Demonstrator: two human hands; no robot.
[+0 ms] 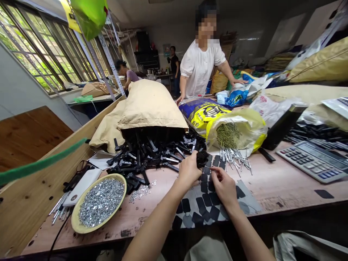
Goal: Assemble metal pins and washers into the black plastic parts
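My left hand (189, 172) is wrapped around a black plastic part (202, 158), held over the table. Close beside it, my right hand (225, 186) has thumb and fingertips pinched together just below that part; what they hold, if anything, is too small to make out. Under both hands lies a grey sheet (194, 195) bearing rows of black pads (201, 204). Just left of my left hand, a heap of black plastic parts with metal shanks (144, 150) spills from a paper sack (153, 105). Long screws (236, 157) lie beyond my right hand.
A yellow bowl (123, 197) of small metal nuts (102, 201) stands left, near loose nuts (140, 192). An open yellow bag (255, 127) holds the screws. A calculator (312, 163) lies right. Across the table stands a person in a white top (199, 69); others are farther back.
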